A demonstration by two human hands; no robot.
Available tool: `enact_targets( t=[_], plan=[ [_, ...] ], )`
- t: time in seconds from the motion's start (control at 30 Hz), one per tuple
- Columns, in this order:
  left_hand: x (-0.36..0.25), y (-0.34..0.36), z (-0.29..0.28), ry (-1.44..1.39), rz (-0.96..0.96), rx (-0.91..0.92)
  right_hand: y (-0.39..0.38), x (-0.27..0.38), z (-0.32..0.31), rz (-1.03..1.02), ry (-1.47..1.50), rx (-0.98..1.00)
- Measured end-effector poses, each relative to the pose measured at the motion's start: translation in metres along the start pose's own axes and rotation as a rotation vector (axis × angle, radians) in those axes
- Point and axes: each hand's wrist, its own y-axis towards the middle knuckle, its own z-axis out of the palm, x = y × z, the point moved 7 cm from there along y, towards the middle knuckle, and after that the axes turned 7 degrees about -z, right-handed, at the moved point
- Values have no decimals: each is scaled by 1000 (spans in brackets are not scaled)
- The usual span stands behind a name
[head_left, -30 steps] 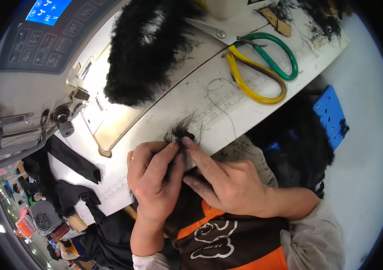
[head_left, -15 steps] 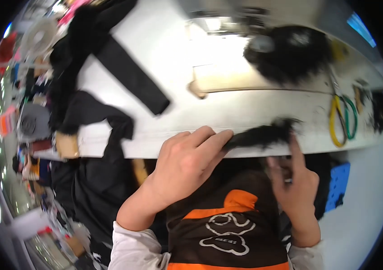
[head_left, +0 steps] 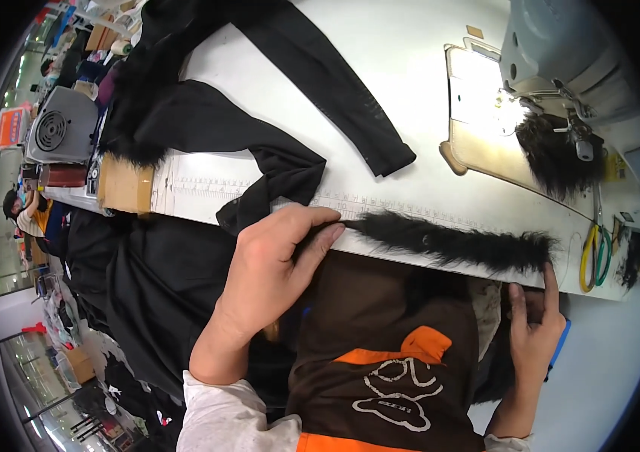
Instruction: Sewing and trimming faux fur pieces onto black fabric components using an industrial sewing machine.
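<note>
With your left hand [head_left: 275, 256], you are pinching the near-left end of the black fur strip [head_left: 452, 242] between thumb and forefinger, the pads closing right at its narrow tip. Your right hand [head_left: 537, 328] is holding its thumb and index finger spread apart; the index fingertip is touching the strip's right end, while the thumb is pointing up just beside the front edge of the white table [head_left: 410, 90]. The strip is stretching lengthwise between your two hands, lying along that front edge and sloping slightly down toward the right, its pile fluffing out on both sides. A printed ruler scale [head_left: 207, 184] is running along the tabletop behind it, and the strip is partly covering the marks. Beyond your left hand, a black garment [head_left: 327, 87] is spreading over the table, one long sleeve reaching toward the middle. The sewing machine [head_left: 561, 56] is standing at the far right, its lamp shining on the plate, and a second dark fur piece [head_left: 557, 154] is resting under its head. Scissors [head_left: 595, 255] with yellow and green handles are lying near the strip's right end.
</note>
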Motion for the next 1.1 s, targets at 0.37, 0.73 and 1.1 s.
enact_targets(
  t=[0.37, 0.73, 1.1],
  plan=[
    [8, 3, 1, -11, -79, 8, -2, -2, 2, 29, -3, 49],
    [8, 9, 4, 46, -256, 46, 22, 16, -11, -198, -182, 15],
    [-149, -3, 123, 474, 658, 91, 56, 12, -6, -494, -342, 219]
  ],
)
